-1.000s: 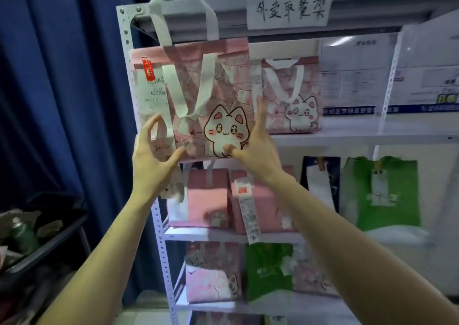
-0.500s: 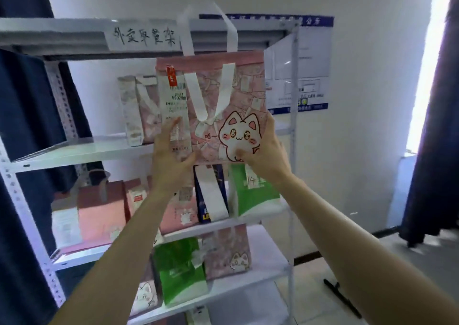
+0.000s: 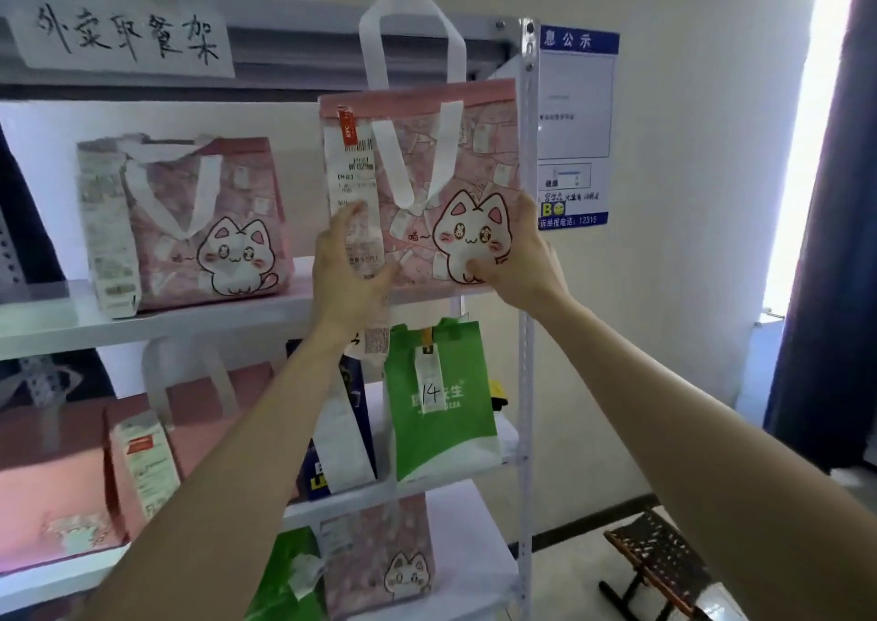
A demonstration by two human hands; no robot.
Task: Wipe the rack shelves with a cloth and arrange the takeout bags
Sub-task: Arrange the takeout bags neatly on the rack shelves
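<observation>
A pink takeout bag (image 3: 427, 155) with a white cat print, white handles and a long receipt is upright at the right end of the rack's upper shelf (image 3: 190, 321). My left hand (image 3: 349, 269) grips its lower left side over the receipt. My right hand (image 3: 517, 255) grips its lower right corner. A second pink cat bag (image 3: 199, 222) stands on the same shelf to the left. No cloth is in view.
The shelf below carries pink bags (image 3: 71, 468), a dark blue bag (image 3: 341, 430) and a green bag (image 3: 441, 402) marked 14. Lower down are a green bag (image 3: 284, 578) and a pink cat bag (image 3: 379, 559). A white rack post (image 3: 524, 336), a wall notice (image 3: 574, 127), a dark stool (image 3: 664, 568).
I have carried the pink cat bag from the rack's left end to its right end, and the view has swung right with it. Both hands still hold its lower corners.
</observation>
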